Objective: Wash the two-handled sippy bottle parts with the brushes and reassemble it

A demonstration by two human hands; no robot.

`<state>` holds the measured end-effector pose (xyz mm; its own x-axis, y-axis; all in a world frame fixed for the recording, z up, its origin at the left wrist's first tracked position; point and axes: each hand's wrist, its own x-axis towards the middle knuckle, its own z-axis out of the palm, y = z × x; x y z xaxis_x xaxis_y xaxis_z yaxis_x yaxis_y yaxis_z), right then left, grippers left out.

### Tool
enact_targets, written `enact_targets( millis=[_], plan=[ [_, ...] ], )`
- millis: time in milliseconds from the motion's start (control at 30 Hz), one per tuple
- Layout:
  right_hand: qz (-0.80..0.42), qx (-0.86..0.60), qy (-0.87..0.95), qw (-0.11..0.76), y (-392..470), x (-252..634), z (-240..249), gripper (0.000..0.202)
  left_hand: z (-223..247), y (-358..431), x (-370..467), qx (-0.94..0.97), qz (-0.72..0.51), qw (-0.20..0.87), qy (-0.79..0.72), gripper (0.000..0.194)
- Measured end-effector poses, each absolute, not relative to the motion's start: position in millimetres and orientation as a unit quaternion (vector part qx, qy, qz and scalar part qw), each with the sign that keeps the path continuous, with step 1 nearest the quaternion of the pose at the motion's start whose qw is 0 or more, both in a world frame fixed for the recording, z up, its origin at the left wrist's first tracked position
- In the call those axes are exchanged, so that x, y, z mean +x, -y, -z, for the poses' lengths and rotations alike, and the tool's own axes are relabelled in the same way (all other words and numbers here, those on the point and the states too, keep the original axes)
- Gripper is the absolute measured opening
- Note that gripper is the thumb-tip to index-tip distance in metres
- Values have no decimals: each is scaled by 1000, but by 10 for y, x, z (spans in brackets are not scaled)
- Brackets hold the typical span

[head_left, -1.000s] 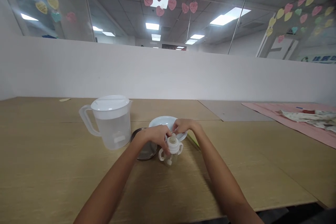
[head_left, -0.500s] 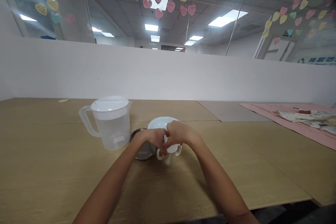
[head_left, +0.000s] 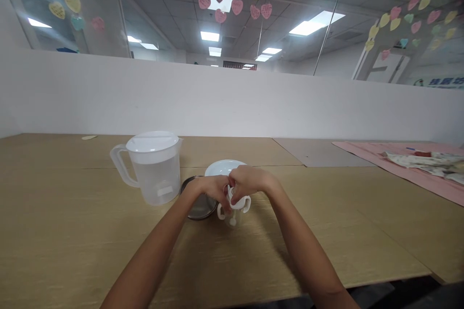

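Observation:
A small clear sippy cup (head_left: 238, 204) with a white top and two white side handles stands upright on the table in front of me. A pale straw weight shows through its clear body. My left hand (head_left: 216, 189) is closed on the cup's top from the left. From the right, my right hand (head_left: 249, 181) grips the same top, its fingers meeting those of the left. The exact fingertip contact is partly hidden. Just behind the hands lies a white plate (head_left: 221, 168), partly covered. A round metal dish (head_left: 200, 208) sits left of the cup, partly under my left wrist.
To the left stands a lidded clear plastic pitcher (head_left: 159, 176) holding liquid. A pink cloth (head_left: 384, 159) with crumpled fabric and a pen lies at the far right. A low white wall (head_left: 224, 101) closes off the table's back edge.
Both hands stay at the cup's top with only a slight shift of the right fingers, so more of the white top shows. The view has tilted a little.

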<state>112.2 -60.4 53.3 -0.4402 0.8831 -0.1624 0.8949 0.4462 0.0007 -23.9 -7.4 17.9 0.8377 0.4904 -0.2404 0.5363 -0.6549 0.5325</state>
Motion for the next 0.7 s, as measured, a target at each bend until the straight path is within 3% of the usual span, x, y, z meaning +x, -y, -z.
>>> enact_targets(
  millis=[200, 433, 567, 700],
  plan=[
    [64, 493, -865, 67, 614, 1169, -551, 41, -136, 29, -250, 906, 41, 336, -254, 31],
    [126, 497, -859, -18, 714, 1239, -632, 37, -125, 7, -229, 916, 38, 309, -253, 38],
    [35, 588, -807, -27, 830, 1237, -710, 35, -130, 3, -220, 926, 59, 268, -258, 39],
    [-12, 573, -819, -7, 919, 1186, -738, 24, -101, -17, -222, 929, 52, 269, -247, 46]
  ],
)
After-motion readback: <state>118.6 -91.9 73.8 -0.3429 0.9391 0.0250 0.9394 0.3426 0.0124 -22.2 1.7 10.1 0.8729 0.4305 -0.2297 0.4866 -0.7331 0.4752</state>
